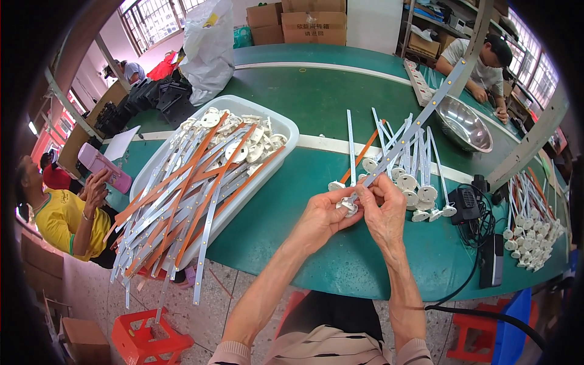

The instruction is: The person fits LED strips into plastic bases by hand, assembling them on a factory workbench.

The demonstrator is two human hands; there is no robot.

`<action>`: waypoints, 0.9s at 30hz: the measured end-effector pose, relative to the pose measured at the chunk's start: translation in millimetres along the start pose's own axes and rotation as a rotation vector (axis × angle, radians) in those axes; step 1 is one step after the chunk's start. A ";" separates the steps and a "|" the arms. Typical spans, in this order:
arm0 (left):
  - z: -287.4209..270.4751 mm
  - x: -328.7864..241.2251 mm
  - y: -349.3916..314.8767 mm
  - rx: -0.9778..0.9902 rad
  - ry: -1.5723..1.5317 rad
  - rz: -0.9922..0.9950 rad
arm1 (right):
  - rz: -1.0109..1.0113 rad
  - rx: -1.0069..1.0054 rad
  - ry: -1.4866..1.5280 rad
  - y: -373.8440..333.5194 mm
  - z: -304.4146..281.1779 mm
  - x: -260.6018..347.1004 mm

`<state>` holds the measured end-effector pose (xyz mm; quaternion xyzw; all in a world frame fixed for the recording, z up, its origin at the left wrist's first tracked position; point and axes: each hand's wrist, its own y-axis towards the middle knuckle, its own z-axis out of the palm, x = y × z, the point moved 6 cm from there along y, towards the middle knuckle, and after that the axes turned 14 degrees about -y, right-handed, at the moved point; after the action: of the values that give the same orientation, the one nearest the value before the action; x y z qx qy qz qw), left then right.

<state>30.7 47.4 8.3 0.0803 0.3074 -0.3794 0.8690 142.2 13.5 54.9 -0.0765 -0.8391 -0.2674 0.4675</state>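
Observation:
Above the near edge of the green table, my left hand is closed round a small white plastic disc-shaped holder. My right hand pinches the lower end of a long grey LED strip with small yellow dots, right where it meets the holder. The strip slants up and away to the right; whether its end is fixed in the holder is hidden by my fingers. Just beyond my hands lies a group of similar strips with white holders on their ends, plus an orange-brown strip.
Left, a white tub overflows with strips and white holders. Right stand a metal bowl, a black adapter with cables and a bundle of strips. A co-worker sits far right; another person is at left.

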 end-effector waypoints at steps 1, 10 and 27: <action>0.6 -0.1 -0.4 0.012 0.003 -0.004 | 0.001 0.008 -0.015 0.0 0.4 0.2; 3.2 -2.3 -0.7 0.017 0.016 0.002 | -0.087 -0.011 -0.051 0.0 1.2 -0.3; -1.2 -4.3 -0.2 -0.040 0.012 0.051 | -0.150 -0.047 -0.102 -2.4 -0.1 9.2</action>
<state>27.7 50.4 9.9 0.0728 0.3180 -0.3504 0.8780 136.3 10.3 61.6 -0.0380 -0.8588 -0.3169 0.4008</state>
